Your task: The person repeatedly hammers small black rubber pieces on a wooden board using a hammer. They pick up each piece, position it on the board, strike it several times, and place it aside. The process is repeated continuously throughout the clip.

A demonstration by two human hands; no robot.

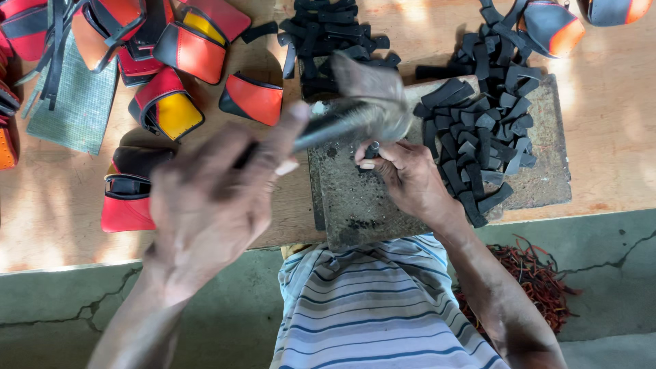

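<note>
Our left hand (pixel 205 212) is wrapped tight round a blurry hammer (pixel 362 109), mid-frame. Our right hand (pixel 406 178) pinches a small black strap piece (pixel 372 150) on the stone slab (pixel 348 205), beside the strap pile (pixel 478 130).

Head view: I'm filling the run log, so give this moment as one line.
left hand: raised, gripping hammer | right hand: pinching small black piece on stone slab | black strips pile beside

black strips (pixel 478 130) | red-yellow shoe uppers (pixel 166 102) | blue-striped shirt (pixel 376 307)
</note>
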